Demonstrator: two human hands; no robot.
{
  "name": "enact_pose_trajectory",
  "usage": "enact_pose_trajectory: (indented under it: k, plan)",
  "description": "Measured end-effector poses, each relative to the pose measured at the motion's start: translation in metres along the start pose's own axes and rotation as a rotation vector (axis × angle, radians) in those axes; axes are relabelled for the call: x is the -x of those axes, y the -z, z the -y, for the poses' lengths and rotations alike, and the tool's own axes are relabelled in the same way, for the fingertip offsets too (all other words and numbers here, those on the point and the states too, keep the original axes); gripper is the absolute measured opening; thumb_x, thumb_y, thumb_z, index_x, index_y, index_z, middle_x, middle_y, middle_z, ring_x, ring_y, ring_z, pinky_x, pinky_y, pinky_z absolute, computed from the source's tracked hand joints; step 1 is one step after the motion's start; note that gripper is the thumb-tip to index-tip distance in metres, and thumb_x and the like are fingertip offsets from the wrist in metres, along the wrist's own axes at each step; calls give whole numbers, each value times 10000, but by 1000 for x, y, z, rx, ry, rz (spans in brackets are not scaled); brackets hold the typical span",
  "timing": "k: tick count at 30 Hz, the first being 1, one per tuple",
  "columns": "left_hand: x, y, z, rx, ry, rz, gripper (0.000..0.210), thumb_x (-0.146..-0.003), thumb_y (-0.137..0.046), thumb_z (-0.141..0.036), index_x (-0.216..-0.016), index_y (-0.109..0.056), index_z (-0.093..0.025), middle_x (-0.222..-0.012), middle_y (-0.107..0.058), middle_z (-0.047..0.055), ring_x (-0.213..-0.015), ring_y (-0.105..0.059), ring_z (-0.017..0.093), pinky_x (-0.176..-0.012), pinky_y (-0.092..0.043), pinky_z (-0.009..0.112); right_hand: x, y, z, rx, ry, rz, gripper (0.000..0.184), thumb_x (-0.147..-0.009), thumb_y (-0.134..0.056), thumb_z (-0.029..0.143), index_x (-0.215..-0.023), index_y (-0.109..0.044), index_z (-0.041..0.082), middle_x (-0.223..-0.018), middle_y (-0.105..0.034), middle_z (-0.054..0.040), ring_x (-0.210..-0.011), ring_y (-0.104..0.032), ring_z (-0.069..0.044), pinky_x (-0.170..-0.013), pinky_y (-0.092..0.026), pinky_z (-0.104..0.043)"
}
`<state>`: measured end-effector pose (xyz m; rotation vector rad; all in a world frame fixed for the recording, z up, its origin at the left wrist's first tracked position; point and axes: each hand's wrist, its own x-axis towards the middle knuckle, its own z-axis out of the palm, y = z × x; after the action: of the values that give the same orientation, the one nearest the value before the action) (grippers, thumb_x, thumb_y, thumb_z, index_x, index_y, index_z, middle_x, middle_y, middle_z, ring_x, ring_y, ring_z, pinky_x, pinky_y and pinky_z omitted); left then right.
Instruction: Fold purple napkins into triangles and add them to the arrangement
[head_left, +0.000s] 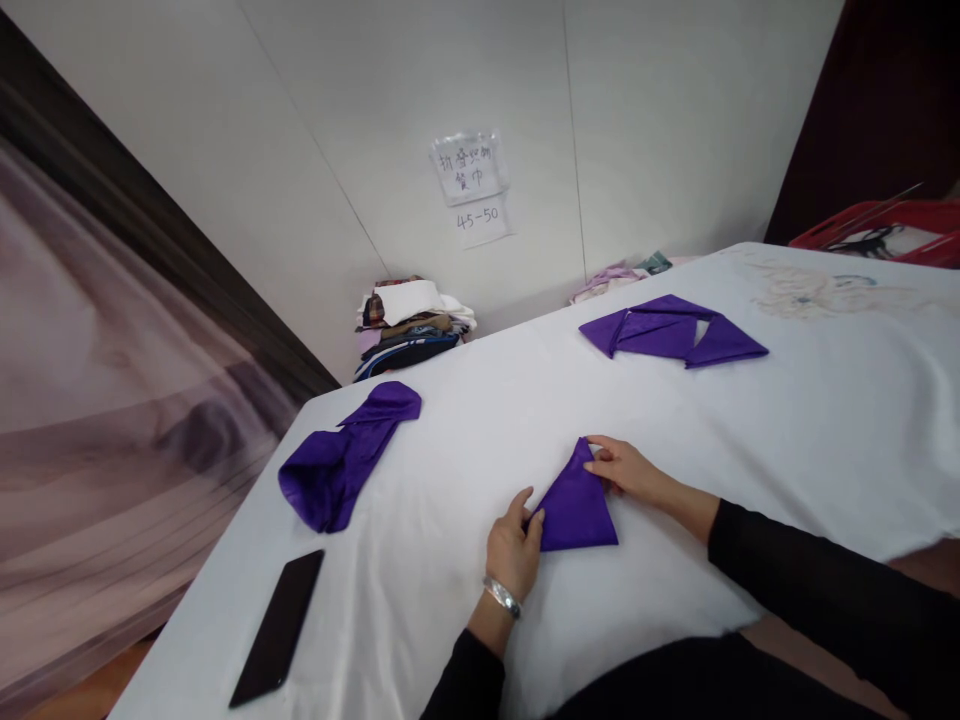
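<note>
A purple napkin [579, 510], folded into a small flat triangle-like shape, lies on the white tablecloth in front of me. My left hand [516, 545], with a silver bracelet at the wrist, pinches the napkin's left corner between thumb and fingers. At its top corner, my right hand [621, 467] grips the edge, thumb and index finger closed on it. Farther back to the right lies a second purple napkin [660, 335], folded into a long shape with pointed ends. Another purple napkin [352, 455] rests at the left, its ends rounded and partly raised.
A black phone-like slab [277, 628] lies at the table's left edge. Behind the table are a pile of folded clothes [412, 330] and some pink cloth [609, 281]. A red basket [885, 225] stands at far right. Paper signs [472, 185] hang on the wall; a sheer curtain [112, 430] hangs left.
</note>
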<state>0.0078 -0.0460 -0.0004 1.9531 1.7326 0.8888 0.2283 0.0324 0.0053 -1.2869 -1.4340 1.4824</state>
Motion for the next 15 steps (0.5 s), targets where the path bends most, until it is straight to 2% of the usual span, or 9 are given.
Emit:
enact_pose_trajectory:
  k: [5,11,15]
  plan:
    - [-2,-1,0,-49,-3,-6,338,-863,-426,-319,-1168,-520,-207,-693,-637,-17,-588,-571,121,-601,-456,247,-11,3,-8,51,63,-49,503,-732,-562,213,-1217,-444,152,-530,-457,82,-429,-486,-103,-410,-356,-227]
    - [3,2,3,-127,-64,-161,327,-838,-473,-340,-1109,-578,-191,-807,-677,43,-722,-618,174,-690,-502,322,-16,9,-18,137,86,-98,530,-741,-551,217,-1253,-418,189,-595,-510,70,-451,-484,-97,-462,-377,-239]
    - [9,5,5,-138,-75,-197,310,-845,-467,-319,-1096,-581,-176,-852,-673,65,-780,-619,192,-734,-503,358,-18,13,-13,252,90,-87,533,-745,-560,248,-1259,-422,208,-641,-547,51,-496,-499,-108,-506,-386,-254]
